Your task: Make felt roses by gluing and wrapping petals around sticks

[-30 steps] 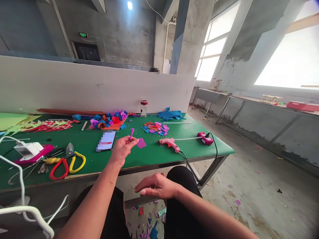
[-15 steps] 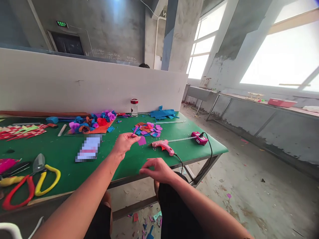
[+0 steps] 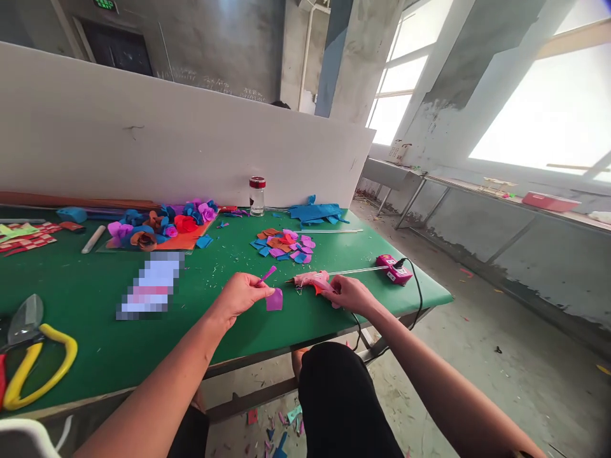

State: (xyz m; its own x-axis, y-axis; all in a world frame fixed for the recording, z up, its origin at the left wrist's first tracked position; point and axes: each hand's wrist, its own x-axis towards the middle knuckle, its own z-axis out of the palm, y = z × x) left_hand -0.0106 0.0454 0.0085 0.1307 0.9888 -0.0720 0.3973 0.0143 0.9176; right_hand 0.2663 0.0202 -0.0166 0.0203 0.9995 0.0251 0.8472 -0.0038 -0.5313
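Note:
My left hand (image 3: 243,296) is closed in a pinch over the table. A purple paper piece (image 3: 274,299) hangs from its fingertips, and a narrow purple strip (image 3: 268,274) sticks up from the same pinch. To the right, my right hand (image 3: 350,293) is closed round the handle of a pink hot glue gun (image 3: 310,278). The gun lies on the green tabletop, its nozzle pointing left toward the purple paper. A clear glue stick runs from its back toward the power strip. Beyond both hands lies a pile of coloured paper pieces (image 3: 282,245).
A pink power strip (image 3: 394,270) with a black cord sits at the table's right. Paper flowers (image 3: 184,224), a red-lidded jar (image 3: 256,197) and blue paper (image 3: 317,213) line the back before a white board (image 3: 214,143). Yellow-handled shears (image 3: 42,362) lie left.
My right hand has moved forward from the table's front edge and taken hold of the glue gun's handle. My left hand still pinches the purple paper. The view has shifted slightly.

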